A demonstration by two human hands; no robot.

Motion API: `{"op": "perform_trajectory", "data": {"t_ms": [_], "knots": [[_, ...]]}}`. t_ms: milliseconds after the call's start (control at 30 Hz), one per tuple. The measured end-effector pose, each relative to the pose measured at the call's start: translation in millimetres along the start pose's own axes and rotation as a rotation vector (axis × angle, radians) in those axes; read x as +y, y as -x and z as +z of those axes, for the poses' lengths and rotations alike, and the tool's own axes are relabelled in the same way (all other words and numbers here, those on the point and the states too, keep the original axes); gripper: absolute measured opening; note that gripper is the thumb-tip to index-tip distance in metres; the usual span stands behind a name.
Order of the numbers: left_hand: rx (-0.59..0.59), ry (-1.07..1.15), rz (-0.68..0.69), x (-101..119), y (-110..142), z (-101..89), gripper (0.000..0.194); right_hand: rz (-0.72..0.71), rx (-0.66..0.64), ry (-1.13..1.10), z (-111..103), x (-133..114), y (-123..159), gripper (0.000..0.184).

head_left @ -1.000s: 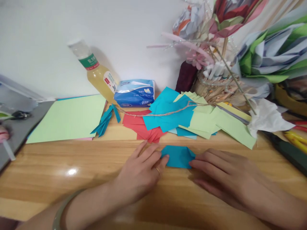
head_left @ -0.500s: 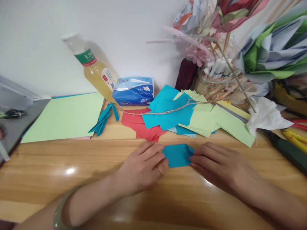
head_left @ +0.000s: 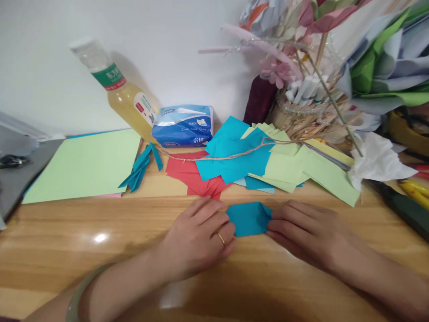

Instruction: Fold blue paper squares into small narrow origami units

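A small folded blue paper (head_left: pixel 248 218) lies flat on the wooden table (head_left: pixel 100 264), just in front of me. My left hand (head_left: pixel 201 235), with a ring on one finger, has its bent fingertips on the paper's left end. My right hand (head_left: pixel 301 232) has its fingers held together on the paper's right end. Both hands rest on the tabletop and cover the paper's two ends.
Behind lie piles of blue squares (head_left: pixel 234 156), red squares (head_left: pixel 187 172) and light green squares (head_left: pixel 301 167) under a twine. Further left are folded blue strips (head_left: pixel 139 167), a large green sheet (head_left: pixel 83 165), a tilted bottle (head_left: pixel 124 98) and a tissue pack (head_left: pixel 182 126). A basket of paper flowers (head_left: pixel 301 120) stands at the right.
Both hands have drawn a little closer together on the blue paper, which now looks narrower. The view has shifted slightly to the right and down.
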State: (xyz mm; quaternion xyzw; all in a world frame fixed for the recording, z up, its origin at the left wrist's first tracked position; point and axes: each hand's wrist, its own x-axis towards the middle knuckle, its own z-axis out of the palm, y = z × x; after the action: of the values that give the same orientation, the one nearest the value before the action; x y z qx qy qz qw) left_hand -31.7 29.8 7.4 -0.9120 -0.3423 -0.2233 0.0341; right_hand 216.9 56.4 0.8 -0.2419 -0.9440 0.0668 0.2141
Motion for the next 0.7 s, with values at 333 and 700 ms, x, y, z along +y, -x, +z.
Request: {"op": "perform_trajectory", "data": {"t_ms": [333,700], "knots": [[0.055,0.036,-0.062,3.8,-5.1,7.6,0.018,0.138,0.045,-0.083,4.1,0.4,-2.8,0.009],[-0.061,0.470,-0.321,-0.9,-8.6,2.5,0.011,0.270,-0.017,-0.188,4.0,-2.3,-4.7,0.009]]}}
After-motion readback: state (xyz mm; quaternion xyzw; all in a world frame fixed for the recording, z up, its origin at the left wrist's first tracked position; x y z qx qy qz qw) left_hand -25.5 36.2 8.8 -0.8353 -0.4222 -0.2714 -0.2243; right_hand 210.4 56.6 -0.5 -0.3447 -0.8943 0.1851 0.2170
